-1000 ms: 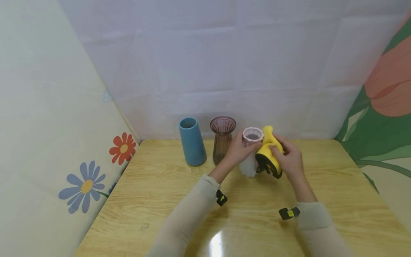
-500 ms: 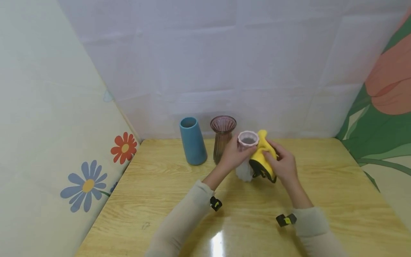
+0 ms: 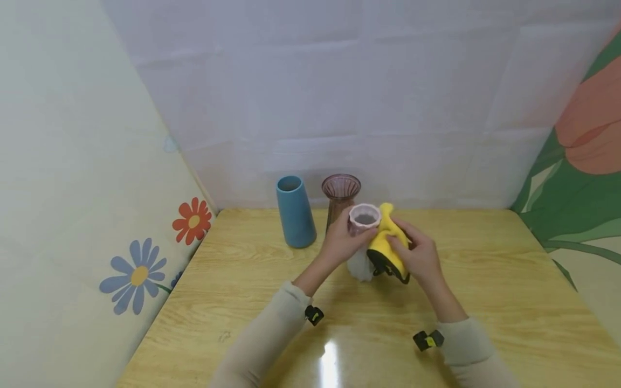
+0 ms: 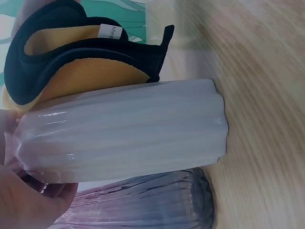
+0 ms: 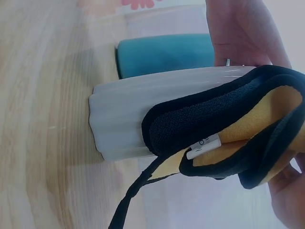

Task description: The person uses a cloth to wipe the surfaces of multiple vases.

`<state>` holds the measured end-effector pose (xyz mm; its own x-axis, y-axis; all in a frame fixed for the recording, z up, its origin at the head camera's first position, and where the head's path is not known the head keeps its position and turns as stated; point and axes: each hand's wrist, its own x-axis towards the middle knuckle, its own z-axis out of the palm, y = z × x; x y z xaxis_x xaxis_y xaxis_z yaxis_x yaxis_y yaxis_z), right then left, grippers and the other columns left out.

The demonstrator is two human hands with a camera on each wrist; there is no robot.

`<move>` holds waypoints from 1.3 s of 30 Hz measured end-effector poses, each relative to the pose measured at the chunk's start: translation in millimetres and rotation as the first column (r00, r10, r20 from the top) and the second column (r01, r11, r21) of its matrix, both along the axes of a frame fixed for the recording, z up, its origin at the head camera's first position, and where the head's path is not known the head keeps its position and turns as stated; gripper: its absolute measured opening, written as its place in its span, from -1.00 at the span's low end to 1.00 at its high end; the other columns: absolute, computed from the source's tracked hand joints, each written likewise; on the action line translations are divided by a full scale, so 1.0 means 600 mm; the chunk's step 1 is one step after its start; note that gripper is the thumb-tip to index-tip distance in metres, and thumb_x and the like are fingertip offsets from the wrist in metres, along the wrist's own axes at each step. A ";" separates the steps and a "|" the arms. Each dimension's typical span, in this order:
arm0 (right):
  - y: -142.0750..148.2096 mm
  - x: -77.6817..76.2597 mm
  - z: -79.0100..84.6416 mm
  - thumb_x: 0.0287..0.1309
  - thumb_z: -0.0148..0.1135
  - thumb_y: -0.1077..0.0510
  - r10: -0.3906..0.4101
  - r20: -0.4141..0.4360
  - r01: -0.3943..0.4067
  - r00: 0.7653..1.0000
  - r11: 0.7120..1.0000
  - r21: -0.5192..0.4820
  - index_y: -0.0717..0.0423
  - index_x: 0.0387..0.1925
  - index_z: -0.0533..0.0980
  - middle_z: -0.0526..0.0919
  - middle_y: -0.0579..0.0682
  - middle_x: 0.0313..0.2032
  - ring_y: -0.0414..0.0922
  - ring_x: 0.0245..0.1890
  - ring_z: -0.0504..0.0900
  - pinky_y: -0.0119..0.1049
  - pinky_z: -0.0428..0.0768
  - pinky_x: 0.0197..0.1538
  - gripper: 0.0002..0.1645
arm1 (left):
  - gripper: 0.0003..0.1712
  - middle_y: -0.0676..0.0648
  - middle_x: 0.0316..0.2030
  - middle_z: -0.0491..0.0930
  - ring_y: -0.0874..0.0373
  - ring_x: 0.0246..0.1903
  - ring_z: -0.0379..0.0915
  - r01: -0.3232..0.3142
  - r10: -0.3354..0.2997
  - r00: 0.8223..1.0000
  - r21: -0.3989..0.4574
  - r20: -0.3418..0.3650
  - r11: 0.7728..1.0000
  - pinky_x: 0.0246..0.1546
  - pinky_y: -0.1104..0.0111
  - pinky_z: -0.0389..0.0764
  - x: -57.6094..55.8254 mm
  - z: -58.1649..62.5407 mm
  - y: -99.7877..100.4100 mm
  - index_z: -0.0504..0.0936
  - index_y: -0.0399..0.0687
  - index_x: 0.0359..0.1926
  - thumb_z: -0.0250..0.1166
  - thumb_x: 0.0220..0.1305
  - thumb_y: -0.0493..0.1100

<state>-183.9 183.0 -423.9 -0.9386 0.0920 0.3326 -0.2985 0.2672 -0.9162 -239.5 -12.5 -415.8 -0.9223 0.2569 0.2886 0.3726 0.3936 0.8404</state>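
A white fluted vase (image 4: 124, 133) with a pinkish scalloped rim stands between the hands, its mouth facing up. Around its neck my left hand (image 3: 339, 240) curls, thumb toward the cloth side. On the vase's right, my right hand (image 3: 420, 253) holds a bunched yellow cleaning cloth (image 3: 390, 245) against the side wall. Black edging, a strap-like loop and a small white label (image 5: 204, 146) show on the cloth in the right wrist view. The bunched cloth covers part of the vase's right side.
A teal-blue tapered vase (image 3: 296, 218) stands at the back left of the wooden table (image 3: 233, 269). Right behind my left hand is a purple ribbed glass vase (image 3: 341, 188) with a flared mouth. A white sheet (image 3: 310, 97) hangs behind the table.
Both hands have moved left and closer to the person, bringing the white vase and the yellow cloth along. The white vase now overlaps the purple glass vase in the head view.
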 end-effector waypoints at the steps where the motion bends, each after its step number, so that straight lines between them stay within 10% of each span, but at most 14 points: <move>1: -0.003 0.001 -0.001 0.29 0.38 0.11 0.002 -0.003 -0.002 1.000 1.000 0.000 0.03 0.29 0.54 0.60 0.21 0.21 -0.32 -0.28 0.67 -0.40 0.71 -0.29 -0.45 | -0.06 -0.06 0.18 0.58 0.06 0.14 0.52 -0.001 0.001 1.000 -0.004 -0.008 1.000 0.13 0.09 0.59 0.002 -0.001 -0.003 0.32 0.02 0.44 0.48 0.15 0.24; 23: -0.059 0.029 -0.003 0.22 0.40 0.25 0.041 -0.042 -0.039 0.998 0.997 0.064 0.11 0.18 0.61 0.66 0.17 0.15 -0.15 -0.15 0.69 -0.40 0.72 -0.26 -0.53 | -0.12 -0.06 0.13 0.61 0.07 0.09 0.56 -0.040 0.038 0.997 -0.020 -0.065 0.999 0.07 0.11 0.62 0.038 -0.005 -0.068 0.40 -0.03 0.36 0.54 0.10 0.16; 39: -0.068 0.033 -0.024 0.15 0.42 0.30 0.044 -0.159 -0.014 0.986 0.982 0.188 0.09 0.09 0.67 0.75 0.17 -0.02 -0.19 -0.43 0.66 -0.39 0.67 -0.46 -0.57 | -0.19 -0.11 0.09 0.64 0.02 0.05 0.59 -0.007 -0.001 0.988 -0.053 -0.154 0.999 0.01 0.09 0.64 0.042 -0.009 -0.089 0.41 -0.08 0.35 0.53 0.14 0.03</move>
